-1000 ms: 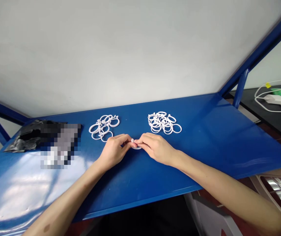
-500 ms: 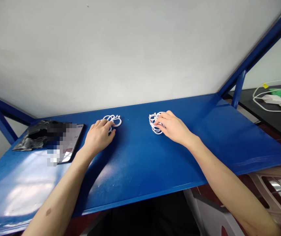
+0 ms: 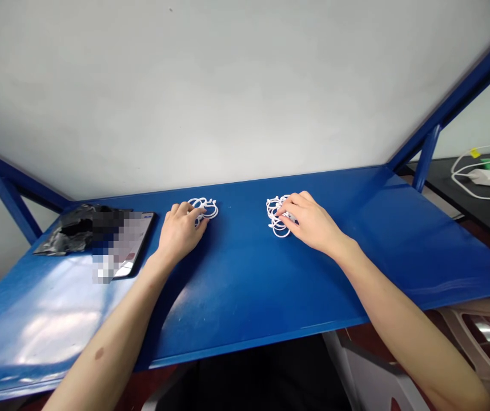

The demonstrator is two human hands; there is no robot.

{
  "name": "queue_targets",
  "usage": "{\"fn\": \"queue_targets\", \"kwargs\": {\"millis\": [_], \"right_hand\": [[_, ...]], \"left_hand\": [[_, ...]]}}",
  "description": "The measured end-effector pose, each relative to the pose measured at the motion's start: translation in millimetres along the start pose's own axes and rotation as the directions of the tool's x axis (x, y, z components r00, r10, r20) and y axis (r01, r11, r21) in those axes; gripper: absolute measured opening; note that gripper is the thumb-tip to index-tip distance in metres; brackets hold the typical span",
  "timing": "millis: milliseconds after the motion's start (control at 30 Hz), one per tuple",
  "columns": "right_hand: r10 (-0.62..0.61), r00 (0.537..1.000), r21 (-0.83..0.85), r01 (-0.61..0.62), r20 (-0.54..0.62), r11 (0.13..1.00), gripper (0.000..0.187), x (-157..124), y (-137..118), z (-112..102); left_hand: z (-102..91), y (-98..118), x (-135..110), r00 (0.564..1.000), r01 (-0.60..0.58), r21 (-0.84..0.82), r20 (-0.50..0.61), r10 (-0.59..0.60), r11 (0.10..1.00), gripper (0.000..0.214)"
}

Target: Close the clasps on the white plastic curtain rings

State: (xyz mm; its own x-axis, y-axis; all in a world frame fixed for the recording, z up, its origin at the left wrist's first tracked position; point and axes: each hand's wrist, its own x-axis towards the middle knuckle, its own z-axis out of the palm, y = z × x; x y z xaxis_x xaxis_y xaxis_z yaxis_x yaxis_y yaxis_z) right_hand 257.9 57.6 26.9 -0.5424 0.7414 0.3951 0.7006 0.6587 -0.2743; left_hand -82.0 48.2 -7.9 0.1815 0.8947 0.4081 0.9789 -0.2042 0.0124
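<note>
Two small heaps of white shower curtain rings, open loops with ball tips, lie on the blue table (image 3: 236,274). My left hand (image 3: 181,228) curls over the left heap of rings (image 3: 213,212), its fingers and thumb around some of them; its palm side is hidden. At the other heap of rings (image 3: 276,206), my right hand (image 3: 309,220) pinches rings between thumb and fingertips. One loop sticks out towards me below that thumb. The fingers hide part of both heaps, so exactly which rings are gripped is unclear.
A phone-like tablet (image 3: 136,245), partly blurred out, lies left of my left arm beside a crumpled black plastic bag (image 3: 71,228). Blue frame bars (image 3: 427,157) rise at both table ends. A white charger with cable (image 3: 489,177) lies on a dark surface at right.
The view has shifted slightly. In the right heap the rings have been rearranged, with one loop now lower and nearer me. My left hand stays at its heap.
</note>
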Motion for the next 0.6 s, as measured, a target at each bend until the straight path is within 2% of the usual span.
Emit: {"fn": "queue_targets", "kwargs": {"millis": [133,300,367,433,533,600], "right_hand": [[-0.006,0.999,0.002,0.006,-0.032,1.000,0.014,0.5,-5.8,0.2],[-0.053,0.992,0.052,0.059,-0.116,0.997,0.016,0.8,-21.2,10.0],[-0.054,0.990,0.135,0.071,-0.130,0.988,0.016,-0.5,-31.7,16.4],[0.010,0.994,0.270,0.021,-0.111,0.963,0.018,-2.6,-42.6,22.7],[0.144,0.989,0.480,-0.110,-0.035,0.871,0.024,-5.6,-54.5,29.6],[0.176,0.984,0.572,-0.144,0.000,0.808,0.017,-6.5,-58.4,31.8]], "left_hand": [[0.6,4.2,-0.5,1.000,-0.008,-0.004,-0.005,0.008,1.000,0.026],[-13.2,23.6,-2.3,0.991,-0.055,-0.011,-0.120,0.053,0.998,0.022],[-20.1,37.7,-5.6,0.980,-0.118,-0.050,-0.168,0.108,0.992,0.020],[-25.5,53.3,-10.6,0.960,-0.212,-0.084,-0.203,0.192,0.974,0.019],[-29.0,72.9,-19.6,0.906,-0.387,-0.123,-0.235,0.352,0.914,0.017],[-29.0,80.4,-24.2,0.866,-0.472,-0.129,-0.252,0.432,0.872,0.016]]}}
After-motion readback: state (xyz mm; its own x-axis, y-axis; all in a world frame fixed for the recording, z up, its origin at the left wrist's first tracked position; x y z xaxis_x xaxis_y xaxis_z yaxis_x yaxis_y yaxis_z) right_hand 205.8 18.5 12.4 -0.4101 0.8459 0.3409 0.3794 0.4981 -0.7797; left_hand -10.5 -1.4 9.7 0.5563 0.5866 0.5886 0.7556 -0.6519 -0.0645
